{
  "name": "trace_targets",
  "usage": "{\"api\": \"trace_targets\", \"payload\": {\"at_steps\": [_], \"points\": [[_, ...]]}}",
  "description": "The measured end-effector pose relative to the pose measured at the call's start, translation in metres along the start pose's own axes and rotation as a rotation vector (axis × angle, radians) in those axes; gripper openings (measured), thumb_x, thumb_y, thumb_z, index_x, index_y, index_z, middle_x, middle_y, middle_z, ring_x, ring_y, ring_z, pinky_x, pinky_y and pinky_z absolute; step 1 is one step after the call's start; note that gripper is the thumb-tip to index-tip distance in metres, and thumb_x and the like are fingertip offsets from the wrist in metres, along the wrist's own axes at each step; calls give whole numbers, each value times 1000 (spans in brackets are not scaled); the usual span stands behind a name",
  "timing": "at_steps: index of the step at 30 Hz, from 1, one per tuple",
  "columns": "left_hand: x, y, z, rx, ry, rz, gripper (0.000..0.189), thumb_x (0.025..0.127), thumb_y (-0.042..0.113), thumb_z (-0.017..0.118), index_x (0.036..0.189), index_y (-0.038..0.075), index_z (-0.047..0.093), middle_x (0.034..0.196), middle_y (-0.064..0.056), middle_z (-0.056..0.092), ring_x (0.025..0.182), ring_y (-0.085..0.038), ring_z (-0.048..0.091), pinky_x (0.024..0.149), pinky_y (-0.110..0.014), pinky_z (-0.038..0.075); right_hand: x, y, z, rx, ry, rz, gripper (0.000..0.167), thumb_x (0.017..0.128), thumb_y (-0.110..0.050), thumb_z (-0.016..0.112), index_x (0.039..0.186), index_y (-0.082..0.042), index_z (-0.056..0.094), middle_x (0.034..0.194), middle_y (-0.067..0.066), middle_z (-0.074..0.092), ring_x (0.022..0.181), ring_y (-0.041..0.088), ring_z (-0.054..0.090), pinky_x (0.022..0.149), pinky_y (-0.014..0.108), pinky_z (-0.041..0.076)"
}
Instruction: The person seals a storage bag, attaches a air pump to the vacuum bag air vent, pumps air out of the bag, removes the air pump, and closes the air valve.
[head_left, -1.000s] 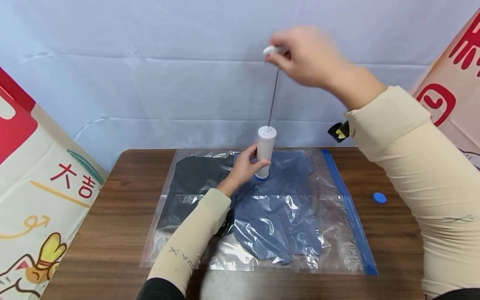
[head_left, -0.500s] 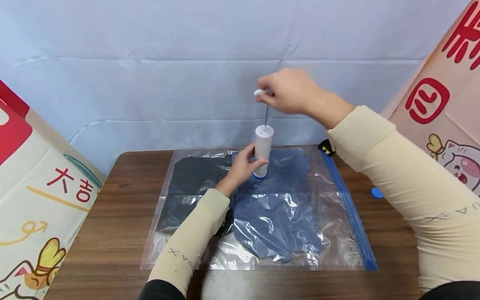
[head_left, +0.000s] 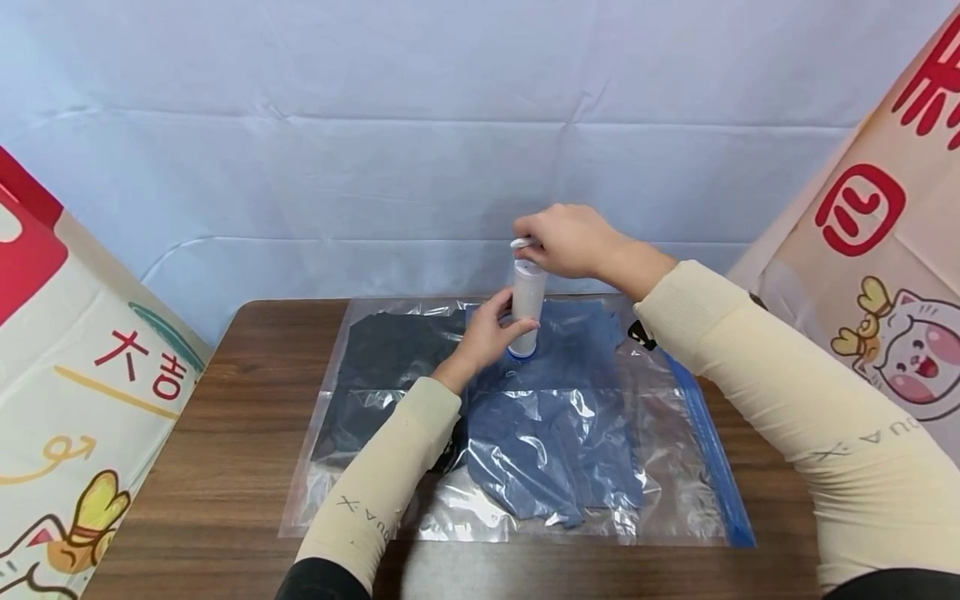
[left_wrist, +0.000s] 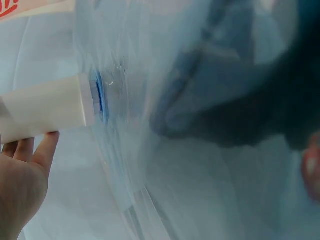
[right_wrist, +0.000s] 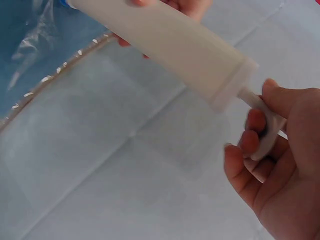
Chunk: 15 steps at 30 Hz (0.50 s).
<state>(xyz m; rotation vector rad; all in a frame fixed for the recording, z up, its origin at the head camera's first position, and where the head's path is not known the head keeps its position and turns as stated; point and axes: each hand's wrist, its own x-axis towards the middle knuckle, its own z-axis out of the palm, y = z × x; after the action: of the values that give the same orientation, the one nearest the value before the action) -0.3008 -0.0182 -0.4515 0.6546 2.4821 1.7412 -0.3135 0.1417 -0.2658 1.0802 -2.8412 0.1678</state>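
Note:
A white hand pump (head_left: 529, 292) stands upright on a blue valve (left_wrist: 101, 100) of the clear storage bag (head_left: 678, 483). My left hand (head_left: 487, 336) grips the pump's cylinder near its lower part, fingers behind and thumb in front. Up top, my right hand (head_left: 566, 242) holds the pump's white handle (right_wrist: 269, 134), with fingers curled round it. That handle sits just above the cylinder's top, and only a short piece of rod shows. Inside the bag lie a black cloth (head_left: 386, 367) on the left and a blue cloth (head_left: 555, 450) on the right.
Beneath the bag is a brown wooden table (head_left: 202, 467). A blue zip strip (head_left: 716, 467) edges the bag's right side. Pale fabric (head_left: 300, 183) hangs behind, and printed panels (head_left: 127, 400) stand at both sides.
My right hand has come down with the handle, and the long rod has gone into the cylinder. My left hand keeps its place. The right arm now hides the blue disc on the table.

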Motion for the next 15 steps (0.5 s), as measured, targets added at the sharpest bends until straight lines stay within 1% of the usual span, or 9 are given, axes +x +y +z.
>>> {"api": "trace_targets", "payload": {"at_steps": [3, 7, 10, 12, 15], "points": [[0, 1, 0, 12, -2, -5, 63, 94, 22, 75, 150, 12, 48, 144, -12, 57, 133, -24, 55, 105, -33, 49, 2, 1, -13, 16, 24, -13, 22, 101, -22, 67, 83, -11, 59, 80, 6, 67, 65, 22, 61, 59, 38, 48], [0, 2, 0, 26, 4, -11, 63, 94, 22, 75, 151, 11, 48, 144, -13, 57, 133, -25, 56, 104, -32, 50, 6, 1, -44, 27, 107, -30, 23, 102, -20, 64, 83, -8, 60, 79, 8, 67, 63, 23, 56, 60, 36, 43], [-1, 2, 1, 32, 5, -7, 64, 94, 21, 75, 150, 10, 48, 143, -14, 57, 133, -25, 55, 104, -30, 49, 6, -2, -71, 23, 190, -31, 23, 104, -21, 61, 88, -5, 63, 81, 11, 67, 63, 23, 53, 60, 36, 39], [-1, 2, 1, 33, -1, -4, 63, 94, 20, 75, 150, 9, 48, 144, -14, 57, 134, -25, 55, 105, -29, 48, 5, -4, -87, 13, 259, -26, 23, 105, -22, 60, 95, -2, 66, 87, 13, 68, 65, 23, 51, 60, 35, 36], [-1, 2, 2, 27, -5, -1, 64, 94, 20, 75, 150, 9, 47, 144, -14, 57, 134, -25, 55, 105, -28, 48, 3, -8, -107, -11, 365, -2, 25, 105, -23, 60, 101, 0, 68, 92, 16, 69, 68, 23, 49, 62, 35, 34]]}}
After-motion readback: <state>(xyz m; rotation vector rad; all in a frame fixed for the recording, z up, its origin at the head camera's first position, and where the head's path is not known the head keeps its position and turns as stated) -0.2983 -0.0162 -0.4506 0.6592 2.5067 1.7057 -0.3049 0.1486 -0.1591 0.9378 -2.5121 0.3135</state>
